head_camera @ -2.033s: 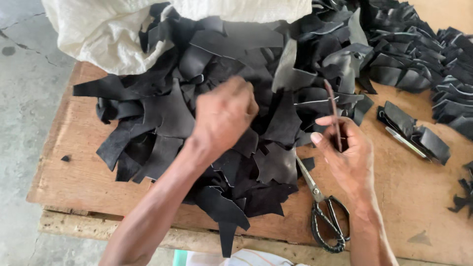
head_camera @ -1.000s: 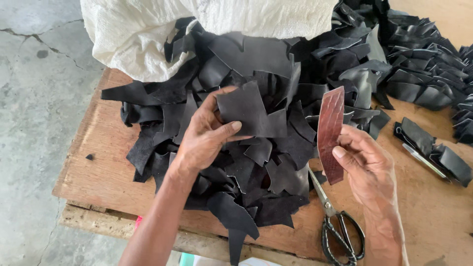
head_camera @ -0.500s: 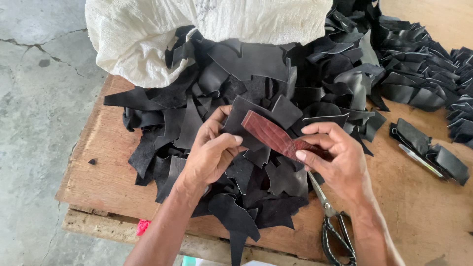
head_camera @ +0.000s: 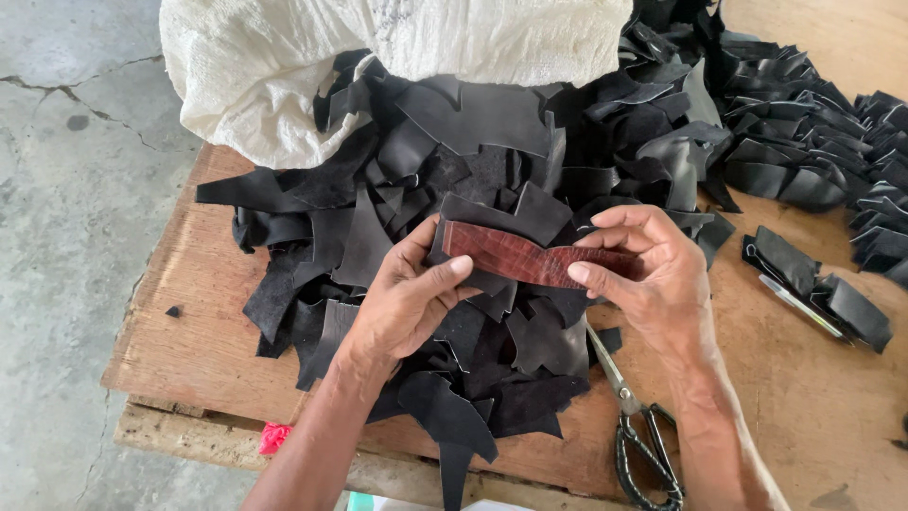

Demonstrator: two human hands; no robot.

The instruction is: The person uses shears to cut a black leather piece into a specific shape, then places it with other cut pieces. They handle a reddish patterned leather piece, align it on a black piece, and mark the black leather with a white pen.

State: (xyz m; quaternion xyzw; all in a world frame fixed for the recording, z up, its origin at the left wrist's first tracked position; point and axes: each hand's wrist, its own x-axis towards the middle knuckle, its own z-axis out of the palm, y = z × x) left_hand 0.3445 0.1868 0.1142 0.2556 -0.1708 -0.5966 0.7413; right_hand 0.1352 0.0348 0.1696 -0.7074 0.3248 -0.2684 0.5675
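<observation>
Big wooden board (head_camera: 804, 397) with a white sack (head_camera: 397, 57) spilling black leather scraps (head_camera: 454, 180), scissors (head_camera: 638, 431) lying nearby; left hand (head_camera: 407, 298) and right hand (head_camera: 653, 274) each pinch one end of a reddish-brown leather strip (head_camera: 515, 255), held flat above the pile

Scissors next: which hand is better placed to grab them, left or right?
Probably right. The scissors lie on the wooden board just below the right hand. The left hand is farther off and already pinches the reddish-brown strip, so it could keep holding.
</observation>
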